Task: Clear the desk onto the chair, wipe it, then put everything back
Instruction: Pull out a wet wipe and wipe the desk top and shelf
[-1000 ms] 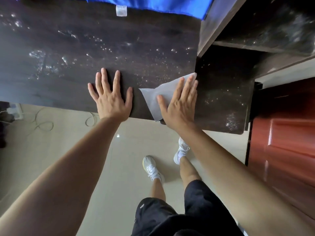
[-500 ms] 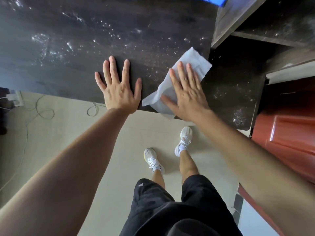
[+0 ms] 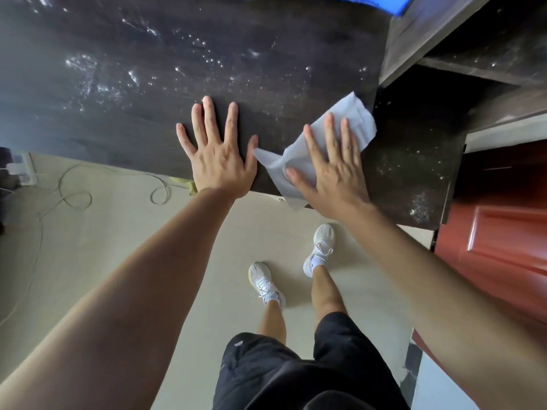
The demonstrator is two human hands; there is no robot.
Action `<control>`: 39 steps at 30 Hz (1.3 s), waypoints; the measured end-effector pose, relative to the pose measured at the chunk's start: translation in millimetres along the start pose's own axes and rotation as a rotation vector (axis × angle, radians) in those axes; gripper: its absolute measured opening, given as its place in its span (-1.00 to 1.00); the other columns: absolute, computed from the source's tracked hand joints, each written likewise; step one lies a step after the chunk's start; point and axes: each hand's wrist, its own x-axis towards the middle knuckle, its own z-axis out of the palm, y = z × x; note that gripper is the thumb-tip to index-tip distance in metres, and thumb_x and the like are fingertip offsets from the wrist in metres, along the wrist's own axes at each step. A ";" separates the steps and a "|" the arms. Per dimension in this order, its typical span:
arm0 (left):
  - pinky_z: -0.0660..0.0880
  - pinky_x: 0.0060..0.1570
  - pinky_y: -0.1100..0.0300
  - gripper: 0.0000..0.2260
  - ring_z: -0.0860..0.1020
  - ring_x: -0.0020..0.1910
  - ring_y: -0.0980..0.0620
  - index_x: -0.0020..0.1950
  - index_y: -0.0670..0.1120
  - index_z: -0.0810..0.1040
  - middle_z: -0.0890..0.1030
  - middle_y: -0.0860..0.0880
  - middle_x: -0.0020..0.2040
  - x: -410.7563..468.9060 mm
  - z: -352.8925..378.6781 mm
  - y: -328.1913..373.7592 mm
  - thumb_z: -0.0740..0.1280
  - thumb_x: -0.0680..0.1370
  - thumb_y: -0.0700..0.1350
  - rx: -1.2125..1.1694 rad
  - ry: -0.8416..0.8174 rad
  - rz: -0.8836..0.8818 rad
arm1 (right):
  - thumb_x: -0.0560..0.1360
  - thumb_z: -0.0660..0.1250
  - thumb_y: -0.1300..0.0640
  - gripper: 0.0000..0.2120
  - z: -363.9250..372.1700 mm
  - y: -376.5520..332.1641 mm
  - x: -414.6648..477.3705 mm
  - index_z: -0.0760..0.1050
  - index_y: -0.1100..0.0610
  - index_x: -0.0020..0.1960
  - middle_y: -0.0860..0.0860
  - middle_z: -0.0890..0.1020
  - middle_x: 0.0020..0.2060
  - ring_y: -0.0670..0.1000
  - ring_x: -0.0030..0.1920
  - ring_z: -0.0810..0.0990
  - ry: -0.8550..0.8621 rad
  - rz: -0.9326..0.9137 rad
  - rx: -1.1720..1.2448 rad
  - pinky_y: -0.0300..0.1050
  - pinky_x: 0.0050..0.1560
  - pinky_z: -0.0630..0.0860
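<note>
Dark wood-grain desk [image 3: 148, 119] fills the top of the head view. Beige tiled floor [image 3: 103, 247] lies below its near edge and a reddish-brown panelled door [image 3: 503, 232] sits off the right end. Wiping step in hand, I'd say. Chair not in view.

Key relation: the white paper-like wipe [image 3: 352, 113] lies at the near edge, right of centre, with its long axis diagonal. One end overhangs the near edge and the other points far-right toward the dark wooden shelf upright [image 3: 414, 39]. The scattered water droplets [image 3: 83, 66] are thickest toward the far left, well apart from the wipe, and the left hand [image 3: 219, 155] sits between. A smaller speckled patch lies by the near right corner, on the side of the right hand [image 3: 331, 170] and much closer to it. So the right arm is the nearer one for both the wipe and that patch. A sweep leftward would meet the left hand first.

Hands: apart, both flat on the desk.
- Left hand: palm down at the near edge, fingers straight and spread, holds nothing. The thumb tip is just beside the wipe's near-left corner; touching or not, can't tell.
- Right hand: fingers straight and slightly spread, pressing the wipe onto the desk, not curled round it. The wipe shows past the fingertips and under the thumb.

Also: a bright blue cloth [image 3: 370, 1] at the far edge and a thin pale cable [image 3: 71, 196] looped on the floor to the left.
</note>
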 end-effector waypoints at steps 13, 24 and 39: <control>-0.04 0.49 -0.32 -0.44 0.06 0.59 -0.19 0.58 0.04 0.21 0.11 -0.17 0.61 -0.9 2.4 0.5 0.02 0.63 0.25 -0.025 0.057 -0.014 | 0.43 -0.20 -0.58 -0.08 -35.8 18.6 163.9 -0.17 -0.08 0.63 0.14 -0.17 0.62 0.34 0.57 -0.23 -0.097 0.233 -0.025 0.26 0.54 -0.25; -0.06 0.49 -0.33 -0.44 0.02 0.59 -0.20 0.60 0.02 0.15 0.07 -0.18 0.62 -2.1 -0.2 -0.2 -0.03 0.64 0.23 -0.012 0.022 -0.005 | 0.53 0.00 -0.49 -0.15 -4.8 -4.8 0.4 0.02 -0.01 0.64 0.19 -0.03 0.62 0.40 0.57 -0.14 -0.045 0.076 -0.001 0.30 0.55 -0.11; -0.03 0.49 -0.31 -0.46 0.07 0.58 -0.19 0.59 0.03 0.18 0.11 -0.16 0.61 0.0 1.3 1.8 0.00 0.65 0.22 0.026 0.043 -0.017 | 0.43 -0.25 -0.58 -0.10 -31.4 3.3 157.5 -0.17 -0.13 0.63 0.11 -0.17 0.62 0.39 0.56 -0.23 -0.095 0.221 -0.007 0.30 0.53 -0.24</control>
